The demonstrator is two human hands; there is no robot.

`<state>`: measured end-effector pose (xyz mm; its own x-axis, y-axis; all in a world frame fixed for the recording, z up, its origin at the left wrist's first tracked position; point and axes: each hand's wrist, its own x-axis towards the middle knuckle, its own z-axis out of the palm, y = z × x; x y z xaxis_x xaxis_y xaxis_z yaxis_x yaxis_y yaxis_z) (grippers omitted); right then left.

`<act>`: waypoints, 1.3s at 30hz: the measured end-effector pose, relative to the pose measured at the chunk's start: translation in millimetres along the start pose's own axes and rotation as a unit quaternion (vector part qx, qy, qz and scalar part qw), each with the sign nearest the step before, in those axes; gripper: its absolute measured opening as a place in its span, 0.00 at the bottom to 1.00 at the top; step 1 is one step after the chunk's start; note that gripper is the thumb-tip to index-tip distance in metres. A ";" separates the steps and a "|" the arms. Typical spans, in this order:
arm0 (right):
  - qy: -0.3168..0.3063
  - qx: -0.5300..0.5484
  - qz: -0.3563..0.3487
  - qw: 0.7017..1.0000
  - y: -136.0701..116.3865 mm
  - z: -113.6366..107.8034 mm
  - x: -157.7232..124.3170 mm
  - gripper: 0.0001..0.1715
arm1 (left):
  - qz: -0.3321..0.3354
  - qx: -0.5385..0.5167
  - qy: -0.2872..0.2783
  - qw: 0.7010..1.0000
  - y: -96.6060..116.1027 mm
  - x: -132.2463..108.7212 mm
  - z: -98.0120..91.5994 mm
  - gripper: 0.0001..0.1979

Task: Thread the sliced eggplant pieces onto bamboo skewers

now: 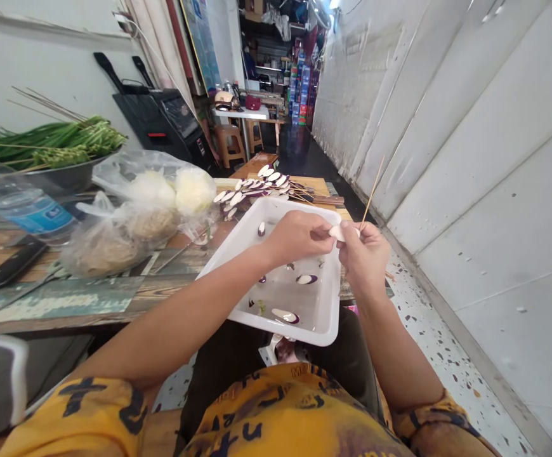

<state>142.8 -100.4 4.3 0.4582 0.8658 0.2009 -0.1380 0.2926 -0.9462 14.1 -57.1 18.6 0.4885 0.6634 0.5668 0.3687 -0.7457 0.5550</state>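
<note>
My left hand (297, 238) pinches a pale eggplant slice (337, 233) over a white plastic tray (326, 317). My right hand (364, 254) is closed on a thin bamboo skewer (371, 190) that points up and away, its lower end meeting the slice. The two hands touch at the slice. A few eggplant slices (306, 278) lie in water in the tray. Finished skewers of eggplant slices (261, 187) lie on a wooden board beyond the tray.
Plastic bags of pale food (152, 209) sit left of the tray on the wooden table (114, 295). A metal bowl of green stalks (52, 149), a water bottle (28, 206) and a black-handled knife (12, 266) lie at left. A white wall (471, 158) runs along the right.
</note>
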 end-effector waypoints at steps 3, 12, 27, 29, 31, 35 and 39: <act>-0.009 0.012 0.014 1.000 -0.9 -1.4 -0.1 0.17 | -0.048 -0.052 -0.043 0.997 2.3 1.6 -4.4 0.06; 0.003 0.042 0.032 0.999 -1.7 -1.5 -1.9 0.16 | -0.079 -0.067 -0.038 0.994 4.4 -0.3 -0.1 0.07; -0.217 -0.050 0.135 0.965 3.0 -13.4 5.2 0.23 | -0.351 -0.407 -0.193 0.821 -8.4 6.5 -9.2 0.08; -0.215 -0.051 0.136 0.966 4.2 -11.3 6.0 0.23 | -0.361 -0.475 -0.219 0.772 -7.5 7.7 -11.1 0.10; -0.192 -0.060 0.122 0.972 5.5 -10.3 7.5 0.23 | -0.358 -0.497 -0.221 0.759 -10.0 7.9 -12.6 0.14; -0.127 -0.051 0.073 0.988 5.2 -15.6 9.1 0.21 | -0.374 -0.524 -0.202 0.738 -16.0 8.3 -13.1 0.17; -0.154 -0.065 0.071 0.983 -1.9 -32.8 -4.6 0.20 | -0.422 -0.548 -0.097 0.716 -17.6 11.8 -11.5 0.08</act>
<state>169.8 -118.3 -3.1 0.1527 0.9818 0.1128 -0.0584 0.1229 -0.9907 4.2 -35.4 22.5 0.5973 0.7486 -0.2878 -0.1936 0.4828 0.8540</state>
